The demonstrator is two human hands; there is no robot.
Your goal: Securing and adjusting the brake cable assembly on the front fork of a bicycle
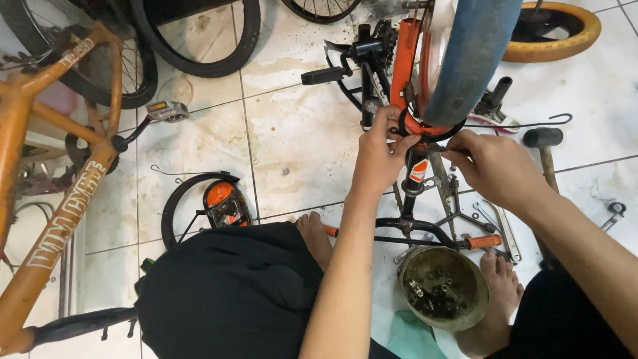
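Observation:
A small orange bicycle stands upside down before me, its fork (405, 60) and blue-tyred front wheel (475, 53) pointing up. My left hand (380, 156) pinches the black part at the fork crown, where a black cable (425, 130) loops around. My right hand (493, 166) holds the same spot from the right, fingers closed on the thin cable end. The black handlebar (415, 226) with orange grips rests on the floor between my bare feet.
A metal bowl of nuts and bolts (444, 287) sits by my right foot. A hammer (545, 149) and wrenches (505, 229) lie to the right. A black mudguard with orange reflector (222, 199) lies left. A larger orange bike frame (60, 199) leans at far left; a yellow tyre (555, 33) lies top right.

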